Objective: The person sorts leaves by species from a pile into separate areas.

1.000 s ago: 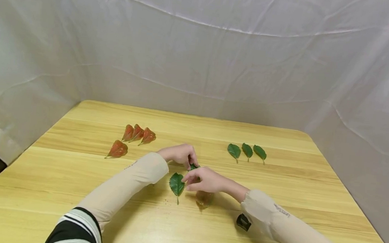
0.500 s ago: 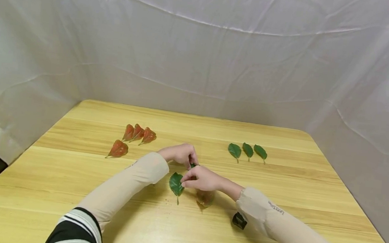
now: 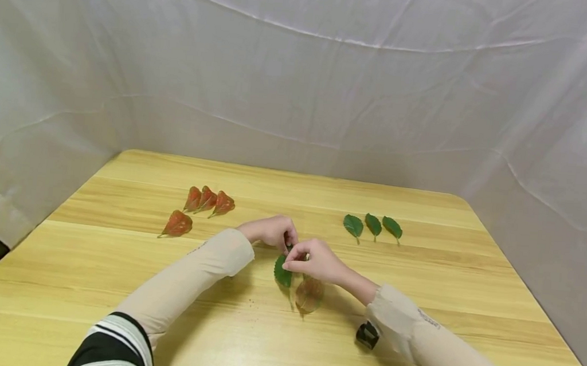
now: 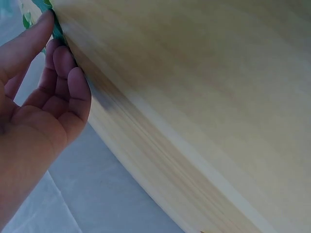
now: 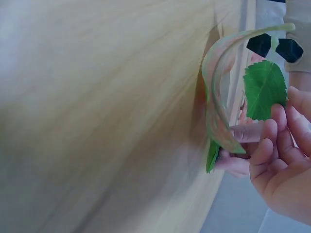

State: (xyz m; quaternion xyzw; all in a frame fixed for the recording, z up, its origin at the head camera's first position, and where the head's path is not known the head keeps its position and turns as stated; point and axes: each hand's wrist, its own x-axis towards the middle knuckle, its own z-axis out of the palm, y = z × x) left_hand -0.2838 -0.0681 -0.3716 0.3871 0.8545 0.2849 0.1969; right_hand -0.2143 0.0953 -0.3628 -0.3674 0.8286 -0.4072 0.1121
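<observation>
My right hand [image 3: 318, 261] pinches a green toothed leaf [image 3: 283, 272] between thumb and fingers, its stem hanging toward me. In the right wrist view this leaf [image 5: 266, 90] stands raised off the table. Just beyond, my left hand [image 3: 275, 231] pinches another green leaf [image 4: 57, 31], mostly hidden by the fingers and by my right hand in the head view. A faded reddish leaf [image 3: 309, 295] lies below my right hand; up close, the reddish leaf [image 5: 217, 92] looks curled, with a thick pale stem.
Several red leaves [image 3: 177, 224] lie at the left of the wooden table [image 3: 109, 283]. Three green leaves [image 3: 373, 225] form a row at the back right. Pale cloth [image 3: 300, 91] hangs around the far sides. A small black piece [image 3: 367, 335] is at my right sleeve.
The green leaf that lay in front of my hands has been pinched by my right hand and lifted up and right, toward the left hand. My left hand has stayed in place.
</observation>
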